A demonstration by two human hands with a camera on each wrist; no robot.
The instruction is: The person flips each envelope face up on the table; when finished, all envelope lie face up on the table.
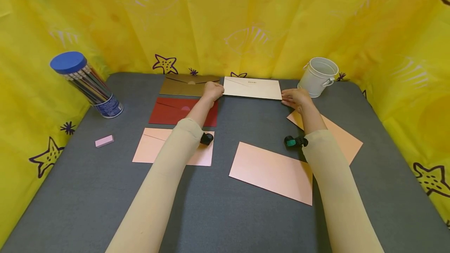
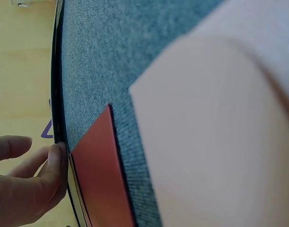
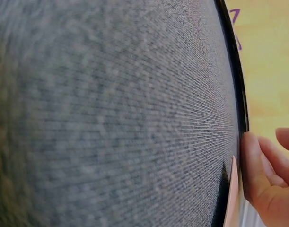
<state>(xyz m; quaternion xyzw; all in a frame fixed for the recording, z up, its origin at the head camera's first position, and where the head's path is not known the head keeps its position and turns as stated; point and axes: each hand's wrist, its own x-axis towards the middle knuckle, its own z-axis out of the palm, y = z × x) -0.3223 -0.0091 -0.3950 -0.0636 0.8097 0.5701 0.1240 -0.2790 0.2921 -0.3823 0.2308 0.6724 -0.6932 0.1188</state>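
A cream envelope (image 1: 251,88) with small print lies at the back of the table. My left hand (image 1: 213,91) is at its left end, fingertips touching down by the edge. In the left wrist view the left hand (image 2: 30,179) shows one digit apart from the others. At the envelope's right end, my right hand (image 1: 296,98) touches the corner with fairly straight fingers. The right wrist view has the right hand's fingers (image 3: 254,161) against the surface. Left of the cream envelope lie a brown envelope (image 1: 175,85), a red envelope (image 1: 168,111) and a pink envelope (image 1: 149,149).
Another pink envelope (image 1: 270,171) lies front centre, and a peach one (image 1: 342,138) sits partly under the right arm. A white bucket (image 1: 318,77) stands back right. A blue-lidded tub of pencils (image 1: 89,85) and a pink eraser (image 1: 104,141) are at left. Yellow cloth (image 1: 211,22) surrounds the table.
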